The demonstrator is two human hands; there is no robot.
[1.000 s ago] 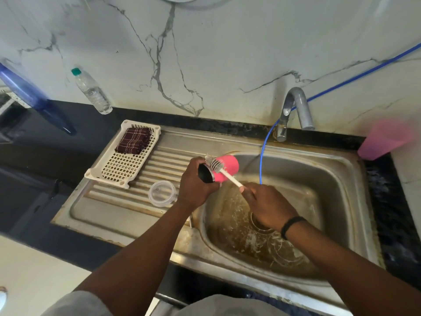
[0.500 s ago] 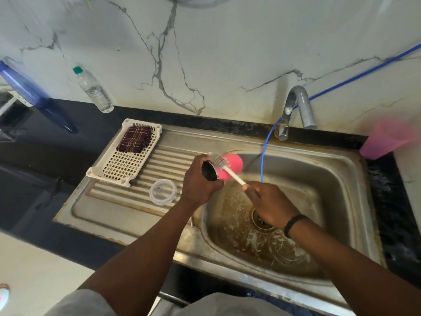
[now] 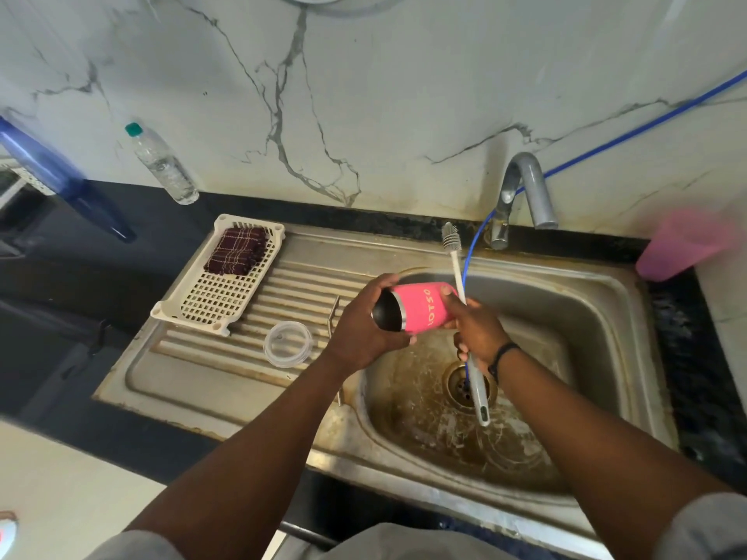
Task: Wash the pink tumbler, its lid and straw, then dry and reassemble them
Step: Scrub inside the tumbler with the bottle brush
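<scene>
Sink basin sits under both my grips, drain straight below my right wrist, tap up beyond my knuckles and dry as far as I can see. Pink tumbler lies on its side between my hands over the basin's near-left corner, mouth facing left. My left hand wraps the rim end, fingers curled round it. My right hand is busier: fingertips press the tumbler's base end while the rest of the fingers clamp the bottle brush, bristles poking up past my knuckles, handle trailing down toward the drain. I reckon the brush wants swinging round into the mouth, so my left hand must take the full weight first. Wet steel could slip. Left of my left hand, on the drainboard, the clear lid waits, and just beside my left wrist a metal straw, I think.
</scene>
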